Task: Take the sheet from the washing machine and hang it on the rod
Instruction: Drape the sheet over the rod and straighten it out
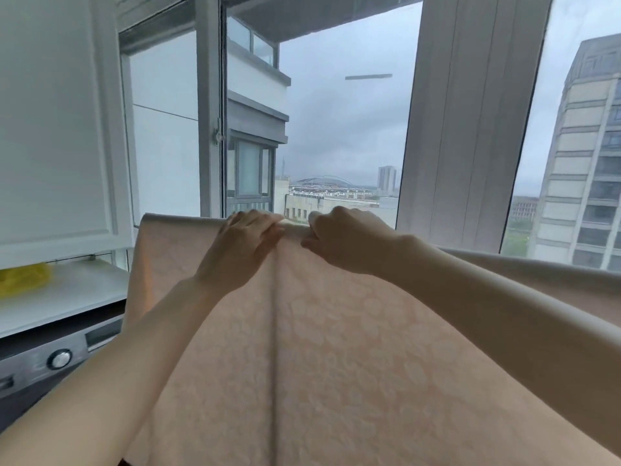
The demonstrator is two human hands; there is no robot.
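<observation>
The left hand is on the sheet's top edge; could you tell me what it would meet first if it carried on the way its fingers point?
The left hand points up and right, so it would probably meet the right hand first, which is pinching the sheet close by.

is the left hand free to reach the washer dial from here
Probably not straight away. The left hand lies with its fingers on the sheet at its top edge, so it would have to let go first. The dial sits low to the left with nothing in front of it.
</observation>
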